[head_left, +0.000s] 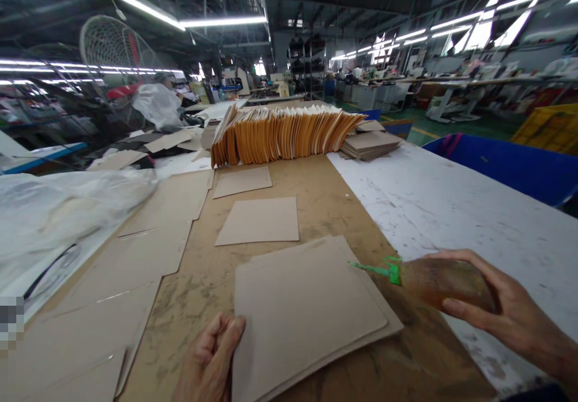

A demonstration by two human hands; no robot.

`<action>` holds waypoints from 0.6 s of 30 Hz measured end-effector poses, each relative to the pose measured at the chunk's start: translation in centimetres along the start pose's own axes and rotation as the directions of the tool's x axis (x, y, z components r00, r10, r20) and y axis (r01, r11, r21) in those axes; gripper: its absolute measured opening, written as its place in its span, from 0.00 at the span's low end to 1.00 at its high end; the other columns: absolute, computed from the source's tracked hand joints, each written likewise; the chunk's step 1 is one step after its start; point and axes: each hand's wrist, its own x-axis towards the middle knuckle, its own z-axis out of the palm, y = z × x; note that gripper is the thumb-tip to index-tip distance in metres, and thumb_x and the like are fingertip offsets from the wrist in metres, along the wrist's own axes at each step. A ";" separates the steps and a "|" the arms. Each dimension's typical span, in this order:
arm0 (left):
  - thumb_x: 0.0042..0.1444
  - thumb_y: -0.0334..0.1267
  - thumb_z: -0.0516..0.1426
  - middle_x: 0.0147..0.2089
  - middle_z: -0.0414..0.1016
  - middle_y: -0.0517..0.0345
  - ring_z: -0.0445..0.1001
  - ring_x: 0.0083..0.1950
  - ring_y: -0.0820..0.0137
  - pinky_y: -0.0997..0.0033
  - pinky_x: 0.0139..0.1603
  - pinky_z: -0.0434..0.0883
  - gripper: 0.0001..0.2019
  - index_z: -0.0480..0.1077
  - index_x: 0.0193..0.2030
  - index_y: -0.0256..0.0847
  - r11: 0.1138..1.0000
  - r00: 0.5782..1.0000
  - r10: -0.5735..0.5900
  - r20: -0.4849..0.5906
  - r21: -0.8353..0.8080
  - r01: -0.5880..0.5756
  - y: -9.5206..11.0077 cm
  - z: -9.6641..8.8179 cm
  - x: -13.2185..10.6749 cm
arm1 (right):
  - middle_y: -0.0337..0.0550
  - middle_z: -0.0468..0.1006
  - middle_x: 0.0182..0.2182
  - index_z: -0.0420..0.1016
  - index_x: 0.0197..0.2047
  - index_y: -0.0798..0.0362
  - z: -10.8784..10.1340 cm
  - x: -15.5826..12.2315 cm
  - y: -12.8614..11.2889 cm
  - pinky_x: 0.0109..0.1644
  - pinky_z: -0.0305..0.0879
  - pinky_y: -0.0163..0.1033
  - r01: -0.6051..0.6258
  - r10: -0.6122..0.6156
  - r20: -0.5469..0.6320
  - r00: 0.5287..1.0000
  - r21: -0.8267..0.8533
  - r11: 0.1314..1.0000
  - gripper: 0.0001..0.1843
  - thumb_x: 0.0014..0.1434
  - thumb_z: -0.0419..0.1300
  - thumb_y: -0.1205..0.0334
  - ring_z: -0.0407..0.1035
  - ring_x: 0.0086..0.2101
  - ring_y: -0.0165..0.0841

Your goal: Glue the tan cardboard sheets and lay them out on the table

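On the brown bench (316,191) in front of me lies a small stack (307,312) of grey card sheets, and both my hands are at it. My left hand (212,360) rests at the stack's near left edge, fingers curled loosely against the cards, thumb along the edge; it steadies rather than grips. My right hand (506,306) is closed round a brownish glue bottle (445,284), fingers wrapped over its body. The bottle lies nearly level, and its green nozzle (374,268) points left, just over the right edge of the top sheet. I cannot tell whether the tip touches the card.

As I judge it, the gluing of this sheet has not begun: I see no glue line on the top card, though a thin one could escape me. Two single sheets (259,221) lie farther up the bench, apart from the stack. Beyond them stands a long fanned row of orange-backed pieces (284,134), which look like finished work, with a low pile (370,144) of grey sheets just beside it on the right. So a fair amount seems done, and the stack under my hands is left. Flat carton blanks (149,251) cover the bench to my left.
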 end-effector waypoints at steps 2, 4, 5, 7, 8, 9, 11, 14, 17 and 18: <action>0.45 0.63 0.57 0.17 0.57 0.69 0.54 0.15 0.79 0.82 0.14 0.51 0.24 0.59 0.27 0.42 0.996 1.000 0.027 -0.010 0.082 -0.026 0.3 0.0 0.3 | 0.37 0.75 0.42 0.63 0.51 0.43 0.0 0.4 0.2 0.36 0.72 0.28 -0.028 0.026 0.055 0.998 0.042 0.999 0.22 0.56 0.63 0.49 0.73 0.39 0.35; 0.48 0.61 0.56 0.16 0.56 0.70 0.53 0.15 0.79 0.82 0.13 0.50 0.23 0.58 0.27 0.42 0.996 1.000 0.022 0.002 0.084 -0.022 0.3 0.0 0.5 | 0.39 0.74 0.43 0.63 0.51 0.44 -0.1 0.7 -0.2 0.39 0.71 0.29 -0.078 0.071 0.111 0.991 0.057 0.995 0.21 0.57 0.63 0.51 0.72 0.40 0.36; 0.49 0.61 0.56 0.16 0.56 0.71 0.52 0.14 0.80 0.82 0.13 0.49 0.23 0.58 0.27 0.42 0.997 1.000 0.015 0.007 0.082 -0.016 0.2 0.0 0.6 | 0.40 0.73 0.43 0.64 0.51 0.45 -0.2 0.8 -0.5 0.40 0.70 0.30 -0.102 0.093 0.139 0.986 0.054 0.993 0.20 0.57 0.62 0.52 0.71 0.40 0.36; 0.49 0.61 0.56 0.16 0.56 0.71 0.53 0.14 0.80 0.83 0.13 0.50 0.23 0.57 0.27 0.42 0.996 1.000 0.017 0.009 0.084 -0.017 0.0 0.0 0.8 | 0.42 0.72 0.43 0.65 0.50 0.46 -0.6 1.0 -1.2 0.42 0.69 0.32 -0.129 0.120 0.189 0.975 0.040 0.991 0.17 0.58 0.61 0.55 0.70 0.41 0.36; 0.49 0.61 0.57 0.16 0.56 0.71 0.53 0.14 0.80 0.83 0.13 0.50 0.23 0.57 0.27 0.42 0.996 1.000 0.022 0.011 0.091 -0.023 -0.1 0.0 0.8 | 0.43 0.72 0.43 0.66 0.49 0.47 -0.9 1.0 -1.5 0.43 0.68 0.32 -0.132 0.122 0.213 0.970 0.034 0.991 0.16 0.58 0.61 0.57 0.69 0.41 0.37; 0.49 0.61 0.57 0.16 0.56 0.72 0.53 0.13 0.80 0.83 0.13 0.51 0.23 0.57 0.28 0.42 0.995 1.000 0.027 0.014 0.099 -0.028 -0.2 0.0 0.9 | 0.43 0.72 0.43 0.67 0.48 0.47 -1.2 0.9 -1.7 0.43 0.68 0.33 -0.128 0.118 0.227 0.967 0.031 0.991 0.16 0.57 0.62 0.57 0.69 0.41 0.37; 0.49 0.61 0.56 0.15 0.56 0.72 0.53 0.13 0.80 0.82 0.12 0.51 0.23 0.57 0.28 0.43 0.992 0.999 0.041 0.017 0.115 -0.043 -0.4 0.0 1.0 | 0.44 0.72 0.43 0.69 0.48 0.47 -2.0 0.7 -1.7 0.43 0.69 0.34 -0.127 0.119 0.255 0.960 0.017 0.992 0.17 0.55 0.63 0.56 0.69 0.42 0.39; 0.51 0.61 0.55 0.15 0.57 0.72 0.52 0.12 0.81 0.83 0.12 0.51 0.22 0.58 0.28 0.43 0.989 0.999 0.048 0.016 0.137 -0.050 -0.4 -0.1 1.1 | 0.42 0.73 0.43 0.72 0.47 0.45 -3.2 0.2 -1.0 0.43 0.69 0.33 -0.152 0.139 0.298 0.944 0.020 0.988 0.19 0.52 0.65 0.53 0.70 0.42 0.39; 0.52 0.58 0.54 0.14 0.57 0.72 0.52 0.11 0.81 0.84 0.11 0.50 0.20 0.58 0.28 0.42 0.989 0.998 0.051 0.025 0.139 -0.054 -0.3 -0.1 1.2 | 0.43 0.74 0.42 0.73 0.47 0.44 -3.5 -0.3 -0.6 0.41 0.70 0.35 -0.211 0.158 0.307 0.938 0.147 0.966 0.20 0.50 0.65 0.51 0.71 0.42 0.42; 0.52 0.58 0.54 0.14 0.56 0.73 0.52 0.11 0.81 0.84 0.11 0.50 0.20 0.58 0.28 0.42 0.988 0.998 0.064 0.029 0.142 -0.067 -0.3 -0.2 1.1 | 0.44 0.75 0.42 0.74 0.46 0.44 -3.3 -0.4 -0.6 0.40 0.70 0.36 -0.232 0.171 0.279 0.945 0.205 0.951 0.21 0.49 0.65 0.49 0.71 0.42 0.43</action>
